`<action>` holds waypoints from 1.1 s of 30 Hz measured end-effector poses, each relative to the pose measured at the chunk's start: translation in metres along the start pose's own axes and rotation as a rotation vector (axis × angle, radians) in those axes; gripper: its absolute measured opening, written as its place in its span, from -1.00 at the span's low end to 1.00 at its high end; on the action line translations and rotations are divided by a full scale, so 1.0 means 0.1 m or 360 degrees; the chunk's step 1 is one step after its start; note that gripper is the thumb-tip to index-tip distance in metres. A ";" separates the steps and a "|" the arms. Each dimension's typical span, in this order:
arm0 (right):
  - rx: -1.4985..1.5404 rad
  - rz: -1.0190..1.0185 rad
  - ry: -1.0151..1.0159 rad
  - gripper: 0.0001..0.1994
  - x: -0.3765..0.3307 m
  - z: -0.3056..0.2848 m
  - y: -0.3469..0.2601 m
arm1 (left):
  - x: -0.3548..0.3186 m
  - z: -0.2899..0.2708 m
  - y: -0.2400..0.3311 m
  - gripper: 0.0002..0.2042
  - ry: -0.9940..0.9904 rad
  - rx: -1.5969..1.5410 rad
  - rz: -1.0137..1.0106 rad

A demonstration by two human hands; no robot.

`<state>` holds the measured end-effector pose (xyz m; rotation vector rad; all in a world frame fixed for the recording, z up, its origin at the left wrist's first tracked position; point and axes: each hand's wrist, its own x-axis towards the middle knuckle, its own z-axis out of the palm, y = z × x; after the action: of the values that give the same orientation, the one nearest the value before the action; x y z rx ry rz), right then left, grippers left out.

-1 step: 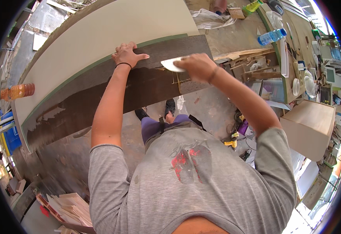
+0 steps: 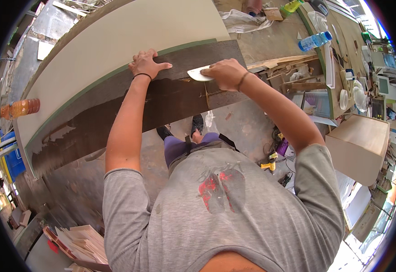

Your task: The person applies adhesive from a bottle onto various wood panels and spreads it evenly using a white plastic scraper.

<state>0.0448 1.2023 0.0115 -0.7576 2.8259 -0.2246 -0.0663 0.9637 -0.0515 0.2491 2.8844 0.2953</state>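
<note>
R hand [image 2: 226, 74] a bit further L & fwd vs. earlier.

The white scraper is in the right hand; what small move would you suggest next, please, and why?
Perhaps a short stroke of the white scraper along the dark panel: the right hand already grips it, the panel's darker area has an uneven border close by, and the left hand lies across the green edge.

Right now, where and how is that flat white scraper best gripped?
Probably grip the flat white scraper at its right end, from the right: the bare right hand covers that end, leaving the rest jutting left over the dark brown panel.
</note>
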 end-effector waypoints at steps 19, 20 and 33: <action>-0.0100 -0.0073 0.0006 -0.60 -0.39 0.19 0.37 | 0.03 0.00 0.03 -0.35 0.0059 0.0047 0.0034; -0.0079 -0.0121 0.0055 -0.63 -0.39 0.28 0.35 | 0.00 0.01 0.01 -0.35 0.0062 0.0061 0.0013; 0.0005 0.0076 -0.0461 -0.54 -1.38 0.28 0.15 | 0.00 0.03 0.00 -0.36 0.0070 0.0057 0.0033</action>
<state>0.1607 1.2827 0.0032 -0.6618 2.5649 -0.1022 -0.0652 0.9641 -0.0541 0.2821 2.9343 0.2555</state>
